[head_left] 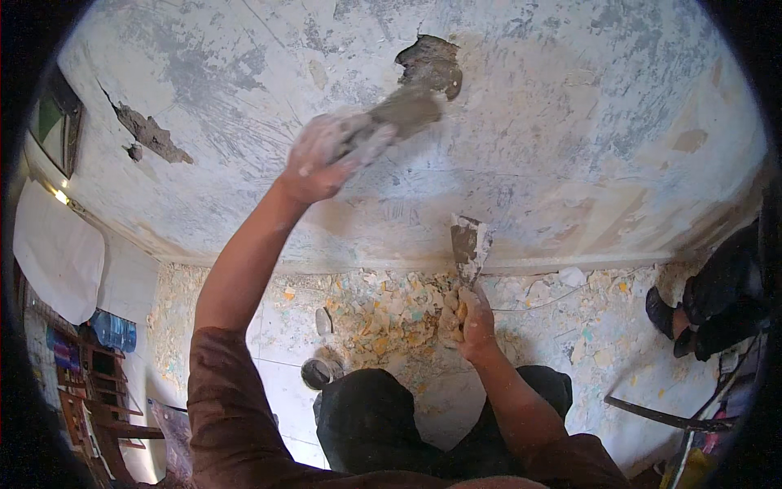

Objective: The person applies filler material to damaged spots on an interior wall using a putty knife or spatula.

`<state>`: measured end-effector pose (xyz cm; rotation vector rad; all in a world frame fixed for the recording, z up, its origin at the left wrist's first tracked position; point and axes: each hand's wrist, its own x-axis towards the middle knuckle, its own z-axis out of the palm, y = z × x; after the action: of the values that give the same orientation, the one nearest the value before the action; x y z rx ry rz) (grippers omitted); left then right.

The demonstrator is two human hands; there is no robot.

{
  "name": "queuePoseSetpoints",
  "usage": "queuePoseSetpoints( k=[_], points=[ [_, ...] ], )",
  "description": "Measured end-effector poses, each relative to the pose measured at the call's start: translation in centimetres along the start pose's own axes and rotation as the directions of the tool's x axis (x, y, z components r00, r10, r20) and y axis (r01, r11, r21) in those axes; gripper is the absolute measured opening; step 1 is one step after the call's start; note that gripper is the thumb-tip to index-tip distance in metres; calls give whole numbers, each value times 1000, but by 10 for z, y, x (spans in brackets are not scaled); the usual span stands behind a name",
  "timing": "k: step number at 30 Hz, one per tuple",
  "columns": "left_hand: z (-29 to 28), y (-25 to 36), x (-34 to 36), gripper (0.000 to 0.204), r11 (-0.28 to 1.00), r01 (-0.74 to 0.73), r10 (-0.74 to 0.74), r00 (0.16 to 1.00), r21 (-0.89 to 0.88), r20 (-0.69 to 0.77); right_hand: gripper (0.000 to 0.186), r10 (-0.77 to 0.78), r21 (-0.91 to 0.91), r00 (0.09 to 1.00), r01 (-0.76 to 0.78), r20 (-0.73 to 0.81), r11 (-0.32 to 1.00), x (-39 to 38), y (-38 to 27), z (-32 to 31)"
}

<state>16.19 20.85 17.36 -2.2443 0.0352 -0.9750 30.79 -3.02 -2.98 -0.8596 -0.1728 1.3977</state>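
My left hand (326,159), dusted with plaster and smeared by motion, is closed round a putty knife (407,112). That blade looks grey and blurred, and its far end lies just below a dark, broken-out hole (432,61) in the wall. Whether the blade touches the wall I cannot tell. Lower down on the right, my right hand (468,322) grips a second putty knife (470,248) with its blade pointing up. Grey and whitish plaster coats that blade. The scraped wall (529,130) is patchy white and grey.
Another chipped gap (151,134) runs along the wall at left. Paint and plaster flakes (391,318) litter the floor below. A small round container (319,372) stands by my left knee. At right are another person's feet (672,318) and a dark curved bar (664,414); wooden furniture (106,424) is at left.
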Motion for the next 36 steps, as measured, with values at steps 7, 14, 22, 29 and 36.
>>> queuePoseSetpoints(
  k=[7, 14, 22, 29, 36],
  points=[
    [17, -8, 32, 48, 992, -80, 79, 997, 102, 19, 15, -25, -55, 989, 17, -145, 998, 10, 11, 0],
    [-26, -22, -23, 42, 989, -101, 81, 982, 110, 172, 15, 3, 45, 1000, -5, 27, 999, 9, 1, -5],
    [20, 29, 21, 44, 997, -35, 34, 999, -71, -19, 12, 46, -20, 994, -48, -96, 999, 21, 22, -9],
    [11, 16, 19, 49, 997, -53, 47, 994, 58, 102, 13, 82, -20, 991, -85, -107, 996, 22, 20, -10],
    [-36, 16, -17, 43, 993, -39, 9, 966, 111, 259, 10, 126, 66, 988, -132, 86, 989, 19, 5, -14]
  ],
)
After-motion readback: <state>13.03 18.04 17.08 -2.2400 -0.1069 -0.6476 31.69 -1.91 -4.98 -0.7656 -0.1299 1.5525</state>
